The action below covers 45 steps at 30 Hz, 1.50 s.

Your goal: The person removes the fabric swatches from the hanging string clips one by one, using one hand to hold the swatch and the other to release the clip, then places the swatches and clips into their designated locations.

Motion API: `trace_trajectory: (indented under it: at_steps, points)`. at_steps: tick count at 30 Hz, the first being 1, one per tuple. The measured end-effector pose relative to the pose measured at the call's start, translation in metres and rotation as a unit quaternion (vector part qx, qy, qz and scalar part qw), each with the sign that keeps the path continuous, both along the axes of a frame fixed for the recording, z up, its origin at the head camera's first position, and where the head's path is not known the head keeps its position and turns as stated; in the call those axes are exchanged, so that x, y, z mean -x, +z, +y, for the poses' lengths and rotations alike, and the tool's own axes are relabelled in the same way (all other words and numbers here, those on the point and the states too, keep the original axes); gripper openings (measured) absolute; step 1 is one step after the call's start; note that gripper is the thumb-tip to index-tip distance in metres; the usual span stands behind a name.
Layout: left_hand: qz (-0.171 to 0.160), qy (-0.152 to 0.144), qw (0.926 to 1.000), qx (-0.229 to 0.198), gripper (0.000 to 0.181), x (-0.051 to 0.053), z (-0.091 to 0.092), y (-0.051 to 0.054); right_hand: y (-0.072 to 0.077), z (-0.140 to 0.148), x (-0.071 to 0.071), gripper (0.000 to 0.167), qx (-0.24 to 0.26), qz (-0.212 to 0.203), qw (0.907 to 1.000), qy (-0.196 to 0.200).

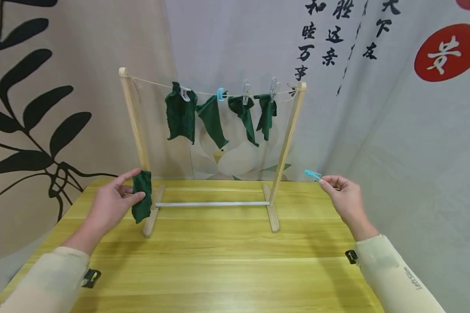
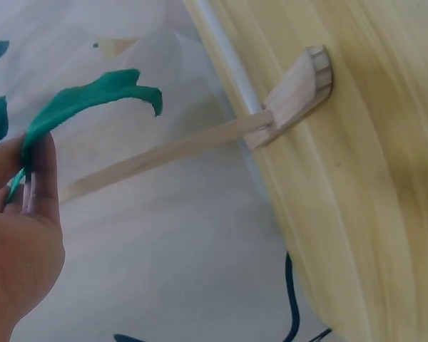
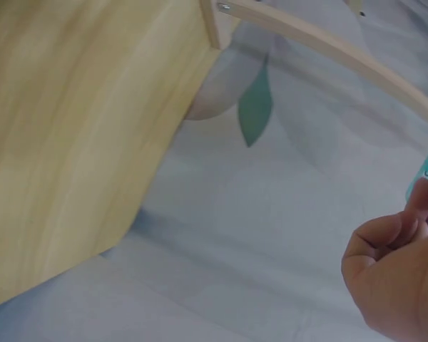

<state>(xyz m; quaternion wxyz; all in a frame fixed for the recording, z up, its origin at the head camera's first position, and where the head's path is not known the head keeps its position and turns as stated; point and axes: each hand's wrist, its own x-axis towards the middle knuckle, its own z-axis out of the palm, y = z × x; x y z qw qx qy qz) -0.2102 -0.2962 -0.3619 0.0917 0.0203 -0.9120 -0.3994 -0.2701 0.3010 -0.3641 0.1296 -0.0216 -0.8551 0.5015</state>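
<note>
My left hand (image 1: 111, 202) pinches a small dark green cloth (image 1: 142, 198) between thumb and fingers, in front of the rack's left post. In the left wrist view the same cloth (image 2: 85, 100) droops over the fingers. Off to the right of the rack, my right hand (image 1: 344, 195) holds a light blue clothespin (image 1: 312, 174) by its end. Several green cloths, among them a wide one (image 1: 180, 113) and a slanting one (image 1: 213, 119), hang from a thin string (image 1: 152, 81). A white clothespin (image 1: 185, 94), a blue one (image 1: 220, 94) and two clear ones clip them there.
The wooden rack has a left post (image 1: 133, 117), a right post (image 1: 287, 143) and a white crossbar (image 1: 213, 204) low between its feet. It stands near the back edge of the wooden table (image 1: 219, 269). A printed curtain (image 1: 376, 121) hangs behind.
</note>
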Motion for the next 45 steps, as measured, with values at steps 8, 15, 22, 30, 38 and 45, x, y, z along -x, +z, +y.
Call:
trace_trajectory:
  at_steps: [8,15,22,30,38,45]
  points:
    - [-0.023,-0.033,0.999,-0.02,0.074,-0.001,0.006,-0.013,-0.021,0.007,0.001,0.046,-0.017,-0.039,0.9991,-0.006]
    - [-0.066,-0.049,0.996,-0.035,0.075,-0.006,0.009,-0.03,-0.04,0.011,0.001,0.046,-0.039,-0.073,0.9965,-0.001]
    - [-0.079,-0.063,0.9929,-0.063,0.075,-0.012,0.01,-0.053,-0.062,0.014,0.003,0.043,-0.042,-0.11,0.993,0.004]
    - [-0.114,-0.083,0.9865,-0.083,0.076,-0.03,0.014,-0.082,-0.076,0.013,0.0,0.041,-0.058,-0.133,0.9894,0.013]
    - [-0.184,-0.137,0.9614,-0.153,0.079,-0.056,0.022,-0.102,-0.085,0.014,-0.005,0.041,-0.056,-0.153,0.9864,0.019]
    - [-0.2,-0.114,0.9596,-0.162,0.075,-0.044,0.033,-0.115,-0.095,0.013,-0.005,0.041,-0.074,-0.137,0.9877,0.015]
